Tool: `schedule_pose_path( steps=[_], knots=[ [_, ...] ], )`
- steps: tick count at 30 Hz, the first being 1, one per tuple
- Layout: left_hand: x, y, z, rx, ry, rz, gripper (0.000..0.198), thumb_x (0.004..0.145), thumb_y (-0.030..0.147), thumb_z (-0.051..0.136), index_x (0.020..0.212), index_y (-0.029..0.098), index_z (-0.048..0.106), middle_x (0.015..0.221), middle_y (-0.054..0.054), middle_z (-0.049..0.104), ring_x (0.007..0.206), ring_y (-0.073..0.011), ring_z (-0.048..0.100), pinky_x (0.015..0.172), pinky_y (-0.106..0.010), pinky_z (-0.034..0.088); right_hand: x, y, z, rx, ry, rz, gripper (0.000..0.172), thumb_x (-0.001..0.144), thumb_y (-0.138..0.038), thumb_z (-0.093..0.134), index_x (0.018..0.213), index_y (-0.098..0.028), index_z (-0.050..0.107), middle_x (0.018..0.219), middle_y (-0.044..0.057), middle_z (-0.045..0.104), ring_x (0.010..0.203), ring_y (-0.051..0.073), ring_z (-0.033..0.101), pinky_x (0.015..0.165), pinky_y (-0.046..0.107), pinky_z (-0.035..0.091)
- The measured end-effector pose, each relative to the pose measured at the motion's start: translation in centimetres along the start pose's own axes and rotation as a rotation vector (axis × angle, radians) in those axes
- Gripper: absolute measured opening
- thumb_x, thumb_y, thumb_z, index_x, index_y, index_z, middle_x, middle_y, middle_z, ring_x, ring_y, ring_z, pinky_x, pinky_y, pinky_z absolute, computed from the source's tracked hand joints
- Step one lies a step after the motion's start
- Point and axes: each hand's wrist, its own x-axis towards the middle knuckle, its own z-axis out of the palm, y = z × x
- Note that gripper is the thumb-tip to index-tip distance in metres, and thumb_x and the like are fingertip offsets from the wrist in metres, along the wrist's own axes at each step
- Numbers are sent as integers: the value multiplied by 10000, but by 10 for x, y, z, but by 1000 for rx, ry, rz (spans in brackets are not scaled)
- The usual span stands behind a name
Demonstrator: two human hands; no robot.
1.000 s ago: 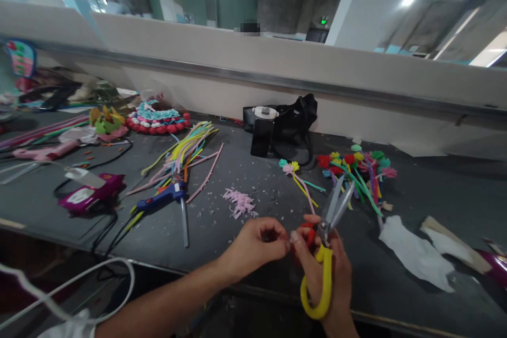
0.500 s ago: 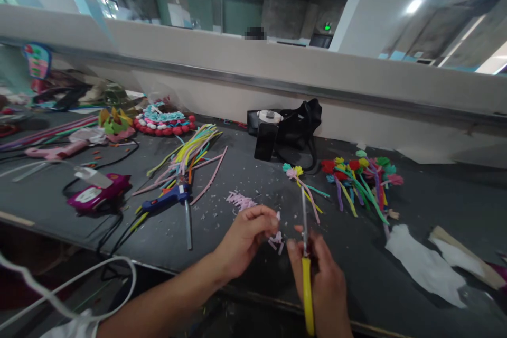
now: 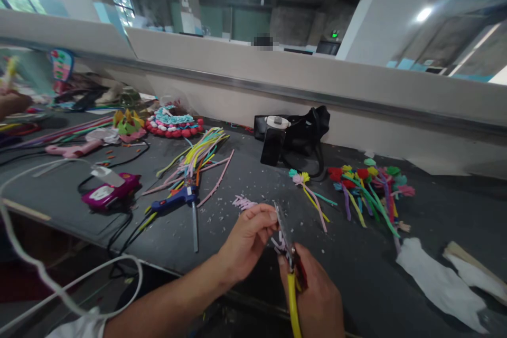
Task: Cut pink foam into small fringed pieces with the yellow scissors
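While the right hand (image 3: 319,293) holds scissors (image 3: 291,266), their blades (image 3: 283,226) extend beyond it.

Metal scissors with yellow and red handles (image 3: 293,301) are rising from the right hand (image 3: 317,296), their blades blocking the gap to the left hand (image 3: 246,240). Just beyond the left hand, a small heap of pale pink fuzzy clippings (image 3: 242,202) is lying in the way. Farther left, a blue plastic glue gun (image 3: 174,199) is obstructing sideways passage. Rightward, the dark grey tabletop (image 3: 364,269) is offering a wide lane toward a crumpled white sheet (image 3: 439,280); ahead, a three-flower fuzzy bunch (image 3: 300,180) is narrowing the route.
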Motion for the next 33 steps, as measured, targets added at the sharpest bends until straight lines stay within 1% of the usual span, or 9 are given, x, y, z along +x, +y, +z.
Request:
schedule_pose_path(
  steps=[4, 8, 11, 14, 18, 21, 26, 31, 33],
  knots=[
    [1, -2, -1, 3, 22, -2, 92, 669, 187, 726, 697, 141, 651, 637, 7, 588, 613, -101, 518, 633, -230, 401, -1, 1, 0, -32, 1, -13, 358, 928, -435, 495, 1115, -158, 623, 917, 98, 721, 717, 181, 695, 580, 239, 506],
    [0, -1, -1, 17, 30, -7, 102, 667, 204, 730, 698, 143, 654, 635, 5, 594, 609, -104, 526, 631, -236, 402, -3, 0, -1, -16, -37, 28, 347, 929, -423, 493, 1117, -167, 633, 880, 79, 724, 708, 181, 695, 599, 242, 506],
    [0, 0, 0, 27, 31, -11, 102, 660, 200, 732, 694, 150, 650, 625, 6, 602, 592, -107, 529, 619, -241, 397, -3, -1, -2, 5, -29, 43, 349, 924, -427, 497, 1115, -174, 644, 872, 78, 726, 707, 180, 694, 604, 240, 503],
    [-1, 1, 2, 36, 42, 2, 108, 646, 199, 740, 681, 153, 649, 617, 9, 604, 584, -105, 525, 618, -241, 393, -2, -1, -2, -6, -11, 26, 348, 921, -430, 501, 1105, -172, 646, 887, 86, 727, 706, 181, 692, 592, 238, 501],
    [-1, 1, 3, 54, 68, 20, 107, 638, 200, 745, 675, 150, 658, 617, 10, 601, 598, -101, 518, 635, -236, 387, -1, -2, -3, -33, -40, 24, 336, 926, -421, 497, 1097, -169, 640, 864, 78, 723, 704, 182, 693, 588, 239, 503],
    [-1, 0, 3, 67, 74, 27, 102, 646, 202, 742, 677, 149, 660, 617, 10, 593, 606, -99, 505, 638, -233, 380, -3, -2, -3, -3, -52, 39, 336, 932, -414, 486, 1107, -171, 639, 856, 75, 726, 710, 186, 697, 616, 245, 510],
    [-1, -1, 1, 107, 80, 45, 95, 654, 193, 733, 701, 149, 663, 634, 10, 581, 615, -98, 489, 652, -233, 373, -6, 0, -3, 76, -76, 57, 325, 937, -400, 482, 1100, -170, 645, 824, 64, 735, 683, 180, 704, 594, 230, 497],
    [-2, 1, 1, 215, 96, 93, 93, 652, 212, 720, 682, 157, 652, 623, 20, 553, 600, -94, 456, 630, -230, 352, 2, -3, -8, 179, -97, 162, 287, 916, -437, 507, 997, -196, 641, 692, 9, 702, 544, 142, 656, 514, 205, 465],
    [-2, 0, 1, 320, 124, 138, 93, 656, 219, 710, 658, 159, 638, 603, 30, 532, 582, -91, 432, 607, -227, 340, 8, -4, -12, 230, -88, 206, 295, 906, -461, 510, 964, -204, 642, 701, 7, 701, 547, 138, 654, 514, 199, 471]
  ],
)
